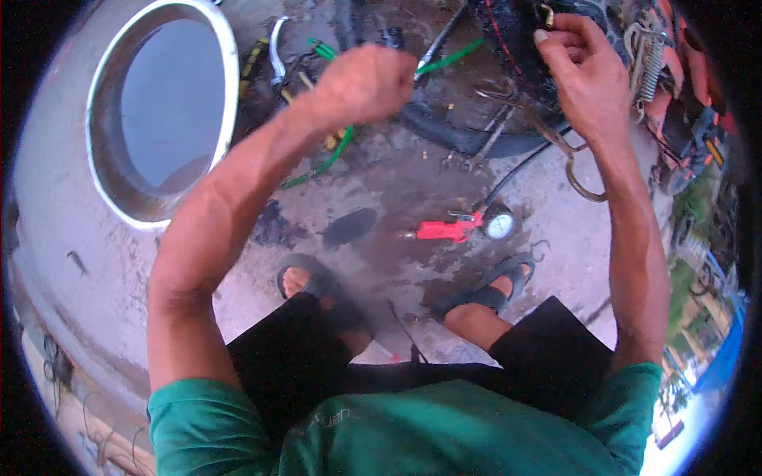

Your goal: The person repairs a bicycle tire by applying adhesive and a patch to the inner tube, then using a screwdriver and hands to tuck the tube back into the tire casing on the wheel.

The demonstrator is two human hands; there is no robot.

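Well, in the head view pale lettering (333, 419) is running across the green shirt (460, 428), while markings on the white gauge (499, 227) of the red inflator gun (444, 230) are showing too small to read. Blur is softening the left hand (371, 83), which is hovering by a green strip (456, 57), fingers curled together; what they clasp, I cannot tell. Near the top edge, the right hand (587, 75) is resting thumb and fingers beside a brass-coloured fitting (548, 14); whether they are clamping it, I cannot tell. The left forearm (214, 198) is hiding part of the basin (230, 71).
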